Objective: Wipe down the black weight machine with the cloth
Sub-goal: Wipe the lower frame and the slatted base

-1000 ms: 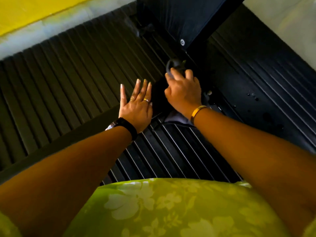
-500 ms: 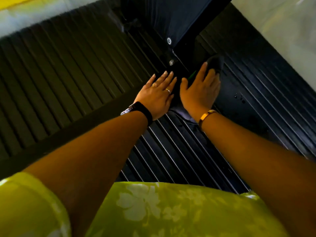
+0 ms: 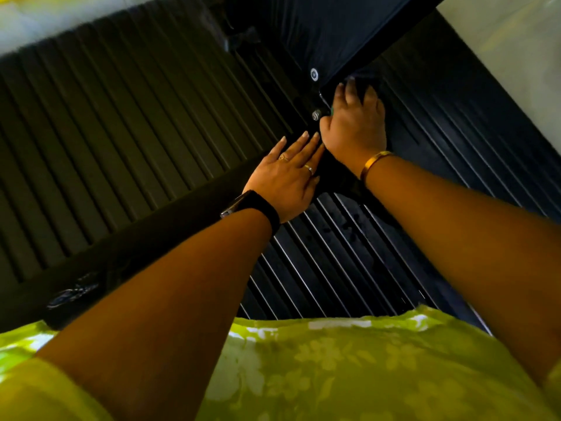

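Cloth (image 3: 365, 83) under R hand (image 3: 355, 126), ribbed blk machine (image 3: 121, 117)

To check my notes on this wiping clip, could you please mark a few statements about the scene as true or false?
1. The left hand lies flat, fingers straight, on the black weight machine. True.
2. The gold bangle is on the left wrist. False: it is on the right wrist; the left wrist wears a black watch.
3. The right hand sits beside a silver bolt. True.
4. The left hand holds the cloth. False: the dark cloth is under the right hand's fingertips.
5. The garment is plain red. False: it is yellow-green with a floral print.
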Available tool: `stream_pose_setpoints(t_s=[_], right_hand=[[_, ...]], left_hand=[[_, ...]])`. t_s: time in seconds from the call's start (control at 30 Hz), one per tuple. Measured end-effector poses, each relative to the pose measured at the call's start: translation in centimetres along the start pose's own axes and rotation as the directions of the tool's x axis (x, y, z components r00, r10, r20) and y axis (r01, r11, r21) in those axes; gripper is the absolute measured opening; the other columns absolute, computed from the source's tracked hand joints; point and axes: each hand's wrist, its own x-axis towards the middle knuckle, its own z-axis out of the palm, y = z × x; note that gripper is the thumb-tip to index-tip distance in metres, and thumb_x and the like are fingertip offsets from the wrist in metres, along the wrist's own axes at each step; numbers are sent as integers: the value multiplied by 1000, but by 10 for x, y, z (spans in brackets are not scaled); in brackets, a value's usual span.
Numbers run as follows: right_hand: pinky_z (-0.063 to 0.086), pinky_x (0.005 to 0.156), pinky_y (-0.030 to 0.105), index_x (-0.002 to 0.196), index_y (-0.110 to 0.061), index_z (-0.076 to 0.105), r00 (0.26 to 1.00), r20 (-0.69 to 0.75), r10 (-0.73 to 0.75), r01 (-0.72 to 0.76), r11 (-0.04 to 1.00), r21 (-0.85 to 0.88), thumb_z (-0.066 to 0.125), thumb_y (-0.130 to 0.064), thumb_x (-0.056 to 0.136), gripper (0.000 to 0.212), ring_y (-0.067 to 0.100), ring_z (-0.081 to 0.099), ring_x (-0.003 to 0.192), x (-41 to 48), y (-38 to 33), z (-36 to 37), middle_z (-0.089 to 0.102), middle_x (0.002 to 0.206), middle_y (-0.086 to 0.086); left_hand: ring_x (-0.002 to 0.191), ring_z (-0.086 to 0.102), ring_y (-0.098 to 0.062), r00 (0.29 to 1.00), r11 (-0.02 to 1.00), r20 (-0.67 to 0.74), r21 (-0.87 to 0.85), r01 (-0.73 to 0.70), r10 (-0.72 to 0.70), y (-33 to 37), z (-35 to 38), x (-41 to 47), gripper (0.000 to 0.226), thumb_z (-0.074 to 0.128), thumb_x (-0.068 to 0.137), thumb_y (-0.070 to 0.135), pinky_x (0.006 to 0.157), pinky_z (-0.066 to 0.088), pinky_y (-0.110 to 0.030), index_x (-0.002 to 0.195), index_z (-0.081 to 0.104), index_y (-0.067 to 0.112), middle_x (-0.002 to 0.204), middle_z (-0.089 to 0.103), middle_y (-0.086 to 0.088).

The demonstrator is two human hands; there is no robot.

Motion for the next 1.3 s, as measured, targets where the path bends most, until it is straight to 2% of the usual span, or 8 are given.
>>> stream_pose_setpoints(t_s=[0.2, 0.3, 0.43, 0.6, 0.87, 1.03, 1.2, 1.3], right_hand=[[26, 111, 52, 150, -7, 30, 978, 95, -186, 178, 980, 93, 9, -48, 74, 89, 44, 22, 141, -19, 29, -6, 25, 158, 13], [30, 106, 55, 150, -9, 30, 984, 74, -161, 155, 985, 80, 28, -37, 86, 70, 43, 21, 142, -60, 43, 2, 26, 158, 11], [33, 104, 56, 150, -9, 30, 992, 59, -107, 100, 989, 108, 20, -41, 87, 72, 44, 23, 140, -58, 48, 6, 27, 157, 12], [25, 110, 48, 152, -9, 25, 996, 4, 91, -91, 990, 104, 36, -33, 97, 61, 40, 16, 143, -12, 26, 6, 19, 160, 9], [30, 109, 54, 149, -13, 34, 973, 67, -222, 212, 968, 137, 32, -36, 89, 64, 41, 18, 144, -53, 55, 5, 26, 158, 7], [28, 110, 58, 149, -13, 34, 990, 71, -122, 102, 966, 237, 29, -40, 88, 67, 43, 16, 144, -96, 88, 12, 27, 157, 9], [20, 115, 55, 151, -15, 29, 998, 49, 41, -49, 983, 178, 35, -30, 99, 55, 44, 11, 145, -51, 72, 12, 19, 160, 10], [15, 117, 54, 153, -17, 23, 998, 64, 20, -28, 992, 124, 35, -29, 102, 54, 43, 7, 145, -29, 64, 9, 13, 162, 7]], left_hand=[[150, -6, -18, 1000, 1000, -17, 24, 4, -3, 1, -2, -1, 58, 17, 104, 38, 120, -7, -39, 156, 0, 19, 163, -3, -1], [150, -5, -18, 1000, 1000, -24, 15, 3, -3, 1, -1, 0, 57, 17, 104, 38, 119, -8, -38, 156, 1, 19, 163, -2, 0], [150, -7, -18, 1000, 1000, -15, 18, 12, -12, -1, 0, -1, 57, 15, 105, 39, 119, -8, -38, 155, -1, 19, 163, -4, 0], [150, -6, -18, 1000, 1000, -2, 23, 6, -5, 1, -2, -1, 57, 16, 105, 38, 119, -8, -38, 156, 1, 17, 163, -3, -1], [150, -7, -16, 1000, 1000, 1, 8, 16, -16, 2, -3, -1, 57, 17, 104, 38, 119, -10, -36, 156, 0, 19, 163, -4, 1], [150, -8, -17, 1000, 1000, 6, -15, 5, -4, 0, -3, -1, 56, 16, 105, 38, 118, -11, -36, 155, -1, 19, 163, -5, 0], [150, -7, -17, 1000, 1000, 8, 5, 4, -4, -1, -1, -1, 56, 15, 105, 37, 118, -11, -36, 155, -1, 19, 163, -5, 0], [150, -7, -17, 1000, 1000, 2, 9, 9, -9, -1, -1, -1, 56, 16, 105, 36, 118, -10, -36, 156, 0, 18, 163, -4, 0]])
